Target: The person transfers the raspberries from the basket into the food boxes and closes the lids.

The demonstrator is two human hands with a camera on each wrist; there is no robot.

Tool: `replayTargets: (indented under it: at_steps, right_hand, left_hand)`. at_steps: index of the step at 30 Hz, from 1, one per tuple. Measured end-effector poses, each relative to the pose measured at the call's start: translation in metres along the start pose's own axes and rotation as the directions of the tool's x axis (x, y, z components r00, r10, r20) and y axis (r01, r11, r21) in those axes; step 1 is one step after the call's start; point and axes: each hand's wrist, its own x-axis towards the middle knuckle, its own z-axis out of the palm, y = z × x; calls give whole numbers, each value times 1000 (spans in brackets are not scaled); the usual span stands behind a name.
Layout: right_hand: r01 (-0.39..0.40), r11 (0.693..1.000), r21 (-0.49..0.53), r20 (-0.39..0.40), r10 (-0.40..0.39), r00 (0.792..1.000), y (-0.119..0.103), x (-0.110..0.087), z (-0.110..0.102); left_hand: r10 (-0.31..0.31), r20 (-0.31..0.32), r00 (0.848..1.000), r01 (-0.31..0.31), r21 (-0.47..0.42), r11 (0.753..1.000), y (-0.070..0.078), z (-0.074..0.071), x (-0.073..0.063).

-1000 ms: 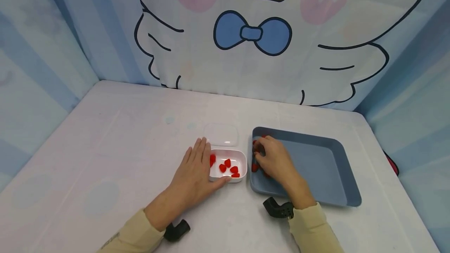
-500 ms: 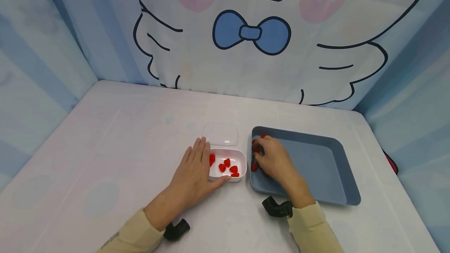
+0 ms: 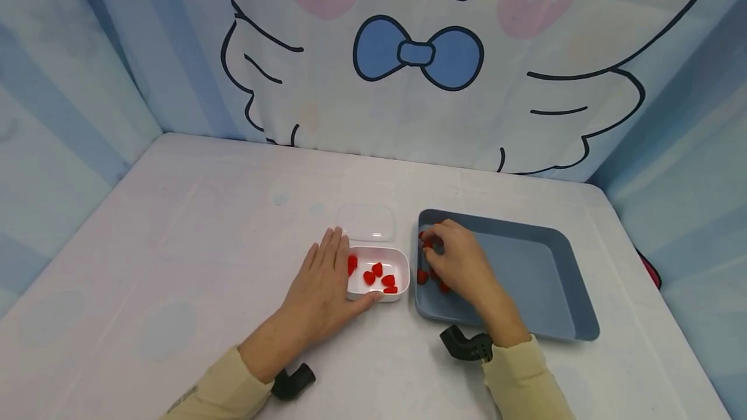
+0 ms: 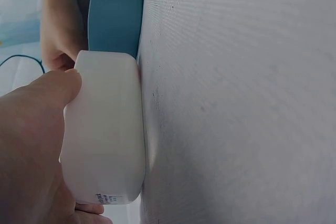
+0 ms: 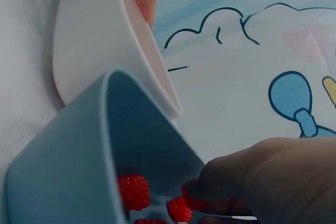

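Note:
In the head view my left hand (image 3: 321, 287) rests with straight fingers along the left side of a small white box (image 3: 403, 271). Its thumb lies on the near rim, as the left wrist view shows on the box wall (image 4: 107, 129). Several raspberries (image 3: 377, 269) lie inside the box. My right hand (image 3: 463, 264) is over the left end of a blue-grey tray (image 3: 525, 277). Between its thumb and fingertips it pinches a red raspberry (image 5: 193, 198), partly hidden by the fingers. More raspberries (image 5: 134, 191) lie in the tray below.
A clear plastic lid (image 3: 366, 222) lies on the white tabletop (image 3: 204, 245) behind the box. The tray stands just right of the box. A printed curtain (image 3: 327, 102) hangs at the back, with blue-striped curtains at both sides.
My right hand has shifted slightly right and away from me within the tray, and more raspberries show beneath it. The left hand and the white box have stayed in place.

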Motion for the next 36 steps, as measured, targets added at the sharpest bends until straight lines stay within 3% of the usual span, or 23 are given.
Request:
replayTargets:
  at_steps: [13, 36]
  right_hand:
    - [10, 999, 43, -22, -10, 1000, -9, -2, -9]
    - [160, 980, 122, -37, -157, 987, -24, -5, -5]
  left_hand:
    - [-7, 3, 1000, 7, 2, 1000, 1, -2, 0]
    - [-1, 1, 1000, 1, 8, 1000, 1, -1, 1]
